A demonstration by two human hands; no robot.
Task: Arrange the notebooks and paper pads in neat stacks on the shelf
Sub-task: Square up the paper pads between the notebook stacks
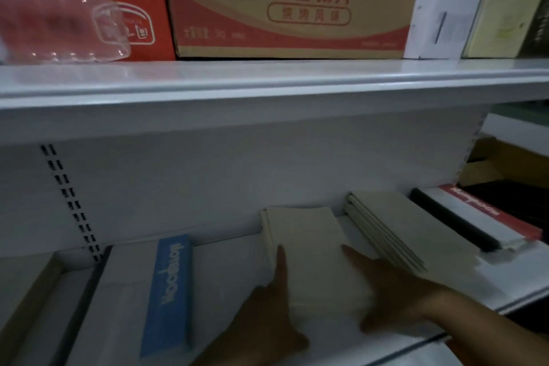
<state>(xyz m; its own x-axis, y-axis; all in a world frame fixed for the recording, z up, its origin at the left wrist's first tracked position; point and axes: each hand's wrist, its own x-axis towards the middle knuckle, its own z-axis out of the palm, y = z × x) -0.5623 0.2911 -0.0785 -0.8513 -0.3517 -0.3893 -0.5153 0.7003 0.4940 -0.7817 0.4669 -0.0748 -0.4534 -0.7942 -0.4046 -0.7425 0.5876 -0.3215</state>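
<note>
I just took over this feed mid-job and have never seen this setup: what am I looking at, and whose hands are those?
There is one picture, from a camera worn on a person's head, looking down at a white store shelf. No machine: two bare hands. The left hand and right hand press flat on either side of a cream paper pad stack, squaring it. Another cream stack lies right of it, then a red-banded notebook; a blue-banded notebook lies to the left. Cardboard boxes stand above.

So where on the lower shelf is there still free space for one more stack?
A bare strip lies between the blue-banded notebook and the beige pad stack that both hands flank. Right of it, the second beige stack and red-banded notebook sit crowded.
</note>
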